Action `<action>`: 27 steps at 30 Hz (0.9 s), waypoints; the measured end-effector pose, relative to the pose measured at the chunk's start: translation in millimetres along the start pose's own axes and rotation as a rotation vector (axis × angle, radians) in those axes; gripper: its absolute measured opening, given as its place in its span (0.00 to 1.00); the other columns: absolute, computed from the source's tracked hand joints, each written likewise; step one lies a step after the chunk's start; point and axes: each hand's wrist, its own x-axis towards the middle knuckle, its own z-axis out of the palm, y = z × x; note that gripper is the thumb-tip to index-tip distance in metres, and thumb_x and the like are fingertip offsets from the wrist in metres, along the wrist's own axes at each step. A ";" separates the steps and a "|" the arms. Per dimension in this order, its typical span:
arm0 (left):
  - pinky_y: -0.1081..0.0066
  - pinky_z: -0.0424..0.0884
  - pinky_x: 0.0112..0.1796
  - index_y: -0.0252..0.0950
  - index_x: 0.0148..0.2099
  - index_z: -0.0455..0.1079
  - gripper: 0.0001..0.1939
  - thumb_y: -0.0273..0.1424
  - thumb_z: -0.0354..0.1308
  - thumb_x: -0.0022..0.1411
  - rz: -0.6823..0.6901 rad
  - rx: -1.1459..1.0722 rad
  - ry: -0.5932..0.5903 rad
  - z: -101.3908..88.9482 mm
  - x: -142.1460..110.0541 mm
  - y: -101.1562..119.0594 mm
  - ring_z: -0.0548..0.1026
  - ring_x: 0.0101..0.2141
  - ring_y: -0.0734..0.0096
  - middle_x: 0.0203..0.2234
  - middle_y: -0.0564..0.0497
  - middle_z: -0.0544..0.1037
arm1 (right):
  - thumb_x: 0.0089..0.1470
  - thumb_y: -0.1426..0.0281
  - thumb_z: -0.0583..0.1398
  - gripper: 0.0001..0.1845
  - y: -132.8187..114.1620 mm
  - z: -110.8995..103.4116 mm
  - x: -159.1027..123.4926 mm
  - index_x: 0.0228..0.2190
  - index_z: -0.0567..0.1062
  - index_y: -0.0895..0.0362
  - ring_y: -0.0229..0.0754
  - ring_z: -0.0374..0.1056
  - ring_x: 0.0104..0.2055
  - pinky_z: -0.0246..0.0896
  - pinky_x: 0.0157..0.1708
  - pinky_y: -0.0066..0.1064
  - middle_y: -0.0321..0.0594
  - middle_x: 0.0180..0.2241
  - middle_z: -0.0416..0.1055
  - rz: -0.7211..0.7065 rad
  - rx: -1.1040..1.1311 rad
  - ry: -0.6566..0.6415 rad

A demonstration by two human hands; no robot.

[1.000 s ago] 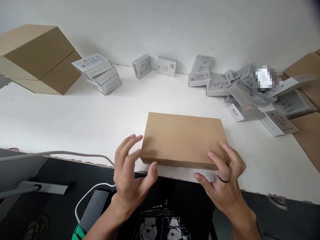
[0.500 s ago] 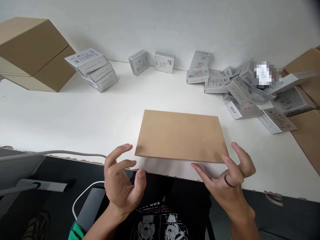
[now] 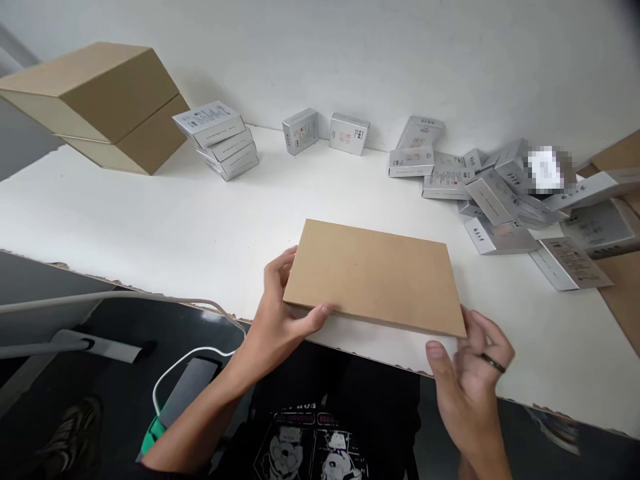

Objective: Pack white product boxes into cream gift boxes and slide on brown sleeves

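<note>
A flat brown cardboard box (image 3: 375,277) lies in front of me near the table's front edge, its plain top facing up. My left hand (image 3: 285,307) grips its front left corner, with the thumb along the front edge and the fingers around the left side, partly hidden. At the front right corner, my right hand (image 3: 475,367), which wears a dark ring, has its fingers curled against the right side. Its thumb is in front of that corner; whether the thumb presses on the box is hard to see.
Two large brown boxes (image 3: 120,107) are stacked at the back left. Beside them stands a stack of small silver boxes (image 3: 225,143). More silver cartons (image 3: 450,177) lie in a pile at the right, next to an open cardboard carton (image 3: 625,267). A white cable (image 3: 190,300) hangs by the table's front edge.
Both hands were apart from the brown box with fingers spread. My left hand has moved up and right onto its left corner; my right hand has closed in at its right corner. The view has shifted.
</note>
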 end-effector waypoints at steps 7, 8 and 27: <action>0.40 0.58 0.68 0.53 0.73 0.42 0.49 0.42 0.70 0.61 -0.059 -0.210 -0.107 16.3 -34.5 9.2 0.56 0.69 0.43 0.70 0.43 0.53 | 0.65 0.48 0.56 0.44 -0.9 0.8 -13.3 0.71 0.45 0.52 0.56 0.58 0.66 0.57 0.63 0.57 0.55 0.67 0.56 0.325 0.077 0.066; 0.38 0.55 0.69 0.54 0.74 0.39 0.51 0.41 0.70 0.61 -0.048 -0.192 -0.139 16.7 -41.8 11.4 0.52 0.71 0.42 0.72 0.44 0.49 | 0.66 0.47 0.54 0.43 4.1 -8.4 -10.0 0.71 0.46 0.52 0.57 0.58 0.67 0.55 0.64 0.58 0.55 0.67 0.57 0.324 0.030 0.040; 0.34 0.52 0.69 0.52 0.67 0.52 0.34 0.46 0.61 0.66 0.564 0.083 0.325 19.5 -47.4 28.9 0.52 0.71 0.46 0.68 0.49 0.50 | 0.50 0.43 0.58 0.36 -124.2 -31.4 139.6 0.55 0.75 0.48 0.59 0.41 0.74 0.40 0.69 0.49 0.28 0.74 0.38 -0.378 0.042 -0.453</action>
